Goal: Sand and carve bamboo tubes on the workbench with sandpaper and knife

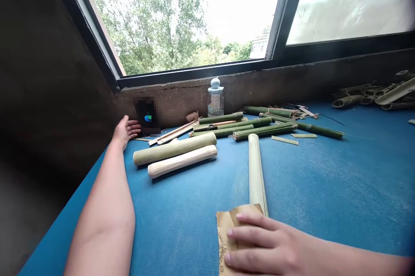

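Observation:
My left hand (126, 129) reaches far across the blue table (324, 189) to a small dark phone (148, 117) leaning against the wall; its fingers are spread and touch the phone's left side. My right hand (262, 243) lies flat, fingers stretched out, on a brown sheet of sandpaper (227, 228) at the near edge. The sandpaper covers the near end of a pale peeled bamboo stick (256, 172) that runs away from me.
Two thick bamboo pieces, one greenish (175, 148) and one pale (182, 161), lie left of centre. Several green bamboo stalks (259, 126) are piled by the wall, behind them a small clear bottle (215, 97). More bamboo tubes (376, 94) sit far right under the window.

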`<state>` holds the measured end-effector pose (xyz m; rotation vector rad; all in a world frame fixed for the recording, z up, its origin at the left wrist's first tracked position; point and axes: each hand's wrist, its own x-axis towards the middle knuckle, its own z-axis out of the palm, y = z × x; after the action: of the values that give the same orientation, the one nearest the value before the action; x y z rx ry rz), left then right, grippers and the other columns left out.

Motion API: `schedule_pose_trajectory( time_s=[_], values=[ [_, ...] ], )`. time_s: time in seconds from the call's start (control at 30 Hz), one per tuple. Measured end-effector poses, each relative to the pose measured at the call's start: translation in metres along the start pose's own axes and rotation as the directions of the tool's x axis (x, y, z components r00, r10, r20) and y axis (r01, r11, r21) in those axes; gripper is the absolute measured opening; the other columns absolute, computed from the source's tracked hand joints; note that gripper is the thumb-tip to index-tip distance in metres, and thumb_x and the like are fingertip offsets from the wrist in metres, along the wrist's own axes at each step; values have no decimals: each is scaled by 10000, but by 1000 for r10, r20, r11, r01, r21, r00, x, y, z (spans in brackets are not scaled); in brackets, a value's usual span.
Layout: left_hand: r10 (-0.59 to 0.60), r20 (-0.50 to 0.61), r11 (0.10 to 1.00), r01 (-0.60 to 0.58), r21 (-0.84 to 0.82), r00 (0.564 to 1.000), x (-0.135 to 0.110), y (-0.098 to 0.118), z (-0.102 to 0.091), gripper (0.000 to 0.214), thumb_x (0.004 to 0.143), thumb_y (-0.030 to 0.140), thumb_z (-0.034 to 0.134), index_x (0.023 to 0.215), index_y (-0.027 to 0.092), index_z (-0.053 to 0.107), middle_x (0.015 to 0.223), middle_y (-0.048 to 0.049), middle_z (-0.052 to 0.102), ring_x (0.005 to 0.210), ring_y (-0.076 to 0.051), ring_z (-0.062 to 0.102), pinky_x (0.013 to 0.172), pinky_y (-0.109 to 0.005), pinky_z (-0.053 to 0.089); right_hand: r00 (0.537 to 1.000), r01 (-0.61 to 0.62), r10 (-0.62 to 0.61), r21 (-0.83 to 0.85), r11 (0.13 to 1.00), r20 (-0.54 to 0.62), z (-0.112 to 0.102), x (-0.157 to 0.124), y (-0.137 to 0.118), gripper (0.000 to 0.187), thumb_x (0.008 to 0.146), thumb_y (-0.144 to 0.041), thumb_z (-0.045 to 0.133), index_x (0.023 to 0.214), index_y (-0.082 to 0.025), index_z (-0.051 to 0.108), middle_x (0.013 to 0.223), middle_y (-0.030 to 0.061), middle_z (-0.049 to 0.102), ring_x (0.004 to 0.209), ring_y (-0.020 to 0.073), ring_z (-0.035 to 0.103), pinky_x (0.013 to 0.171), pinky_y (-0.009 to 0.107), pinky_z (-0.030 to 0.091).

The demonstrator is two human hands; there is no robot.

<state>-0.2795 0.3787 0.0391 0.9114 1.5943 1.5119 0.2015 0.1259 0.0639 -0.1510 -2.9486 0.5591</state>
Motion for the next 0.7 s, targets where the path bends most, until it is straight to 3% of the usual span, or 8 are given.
schedule_pose_trajectory(
  time_s=[0.17,0.23,0.3,0.4,0.5,0.57,0.63,0.7],
  values=[
    [77,-214,992,-95,-78,974,-7,1,-33,430,985,525,482,1149,148,609,1066,-77,644,874,-181,632,793,-374,536,935,137,-177,-148,979,-306,23,-15,27,503,1018,-313,407,1464,-83,443,1333,143,648,1352,252,521,1223,423,304],
    [80,-280,991,-106,-80,957,-8,-1,-39,405,983,491,511,1171,145,601,1101,-84,637,911,-190,634,807,-383,541,919,-10,-76,-216,976,-387,19,-27,38,528,1002,-268,445,1498,-94,395,1374,160,615,1382,258,484,1216,457,315],
    [81,-310,991,-109,-72,947,-8,-4,-41,381,980,462,532,1176,143,601,1115,-86,635,927,-194,636,812,-387,546,895,-242,134,-212,947,-425,11,-38,42,523,993,-216,453,1511,-170,397,1434,130,567,1414,249,440,1211,465,321],
    [88,-305,993,-109,-52,948,-8,-7,-38,356,975,439,550,1162,142,610,1113,-86,639,932,-194,640,815,-389,552,889,-377,299,-184,908,-348,2,-45,32,510,995,-243,479,1502,-230,427,1491,82,504,1452,250,367,1224,468,279],
    [89,-281,994,-102,-29,956,-9,-7,-34,343,975,432,555,1156,147,615,1120,-86,640,940,-194,641,819,-389,554,975,-198,184,-115,973,-124,2,-38,15,532,977,-308,538,1492,-207,449,1482,64,509,1460,239,342,1241,410,241],
    [88,-265,996,-94,-11,960,-11,-7,-33,343,976,432,552,1156,146,615,1120,-86,641,940,-194,641,819,-388,555,997,-64,63,-36,997,-42,5,-33,12,515,971,-321,558,1467,-206,484,1441,55,558,1438,210,389,1232,347,273],
    [86,-247,996,-86,14,965,-11,-6,-31,346,977,431,550,1156,142,613,1114,-86,641,936,-193,642,815,-387,555,991,-62,58,-33,998,-121,9,-32,18,489,979,-307,549,1455,-207,500,1426,71,577,1435,203,398,1224,356,293],
    [84,-228,996,-76,43,970,-10,-6,-28,348,977,432,550,1157,141,612,1110,-86,640,930,-192,642,809,-383,556,961,-152,132,-68,986,-241,12,-32,25,475,990,-286,521,1457,-200,496,1437,102,566,1464,225,345,1233,424,260]
  ],
)
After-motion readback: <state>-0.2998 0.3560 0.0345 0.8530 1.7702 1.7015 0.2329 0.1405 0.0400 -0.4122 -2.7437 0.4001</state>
